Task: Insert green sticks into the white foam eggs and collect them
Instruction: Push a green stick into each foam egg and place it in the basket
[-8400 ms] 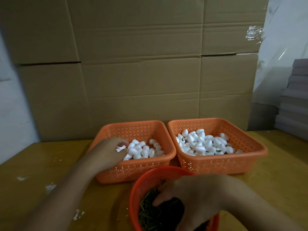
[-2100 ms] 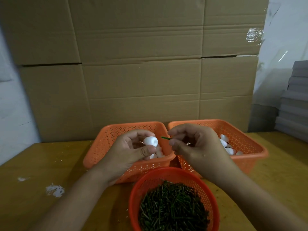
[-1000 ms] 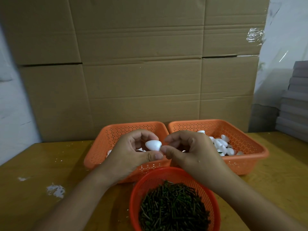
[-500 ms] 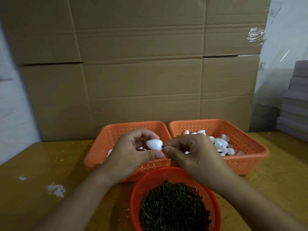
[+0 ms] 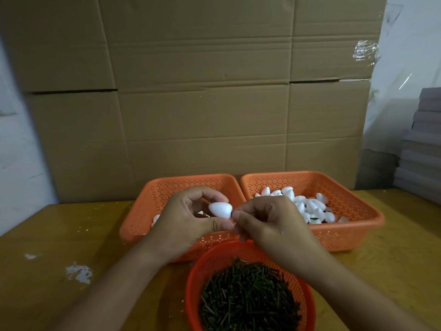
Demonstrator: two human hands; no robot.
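Note:
My left hand [image 5: 188, 223] pinches a white foam egg [image 5: 220, 209] between thumb and fingers, above the left orange basket [image 5: 143, 211]. My right hand [image 5: 272, 223] meets the egg's pointed end with curled fingertips; only a dark speck of green stick shows there. A round red basket [image 5: 198, 273] full of green sticks [image 5: 248, 299] sits in front of me. The right orange basket [image 5: 353, 220] holds several white eggs [image 5: 310, 206], some with green sticks.
Both orange baskets stand side by side on a yellow wooden table [image 5: 59, 247] against stacked cardboard boxes [image 5: 202, 103]. White foam crumbs [image 5: 78, 273] lie on the table at left. Grey stacked sheets [image 5: 422, 139] rise at the far right.
My right hand brought a green stick to the egg's tip and pushed it in; the stick is now nearly hidden. My left hand has kept holding the egg in the same place.

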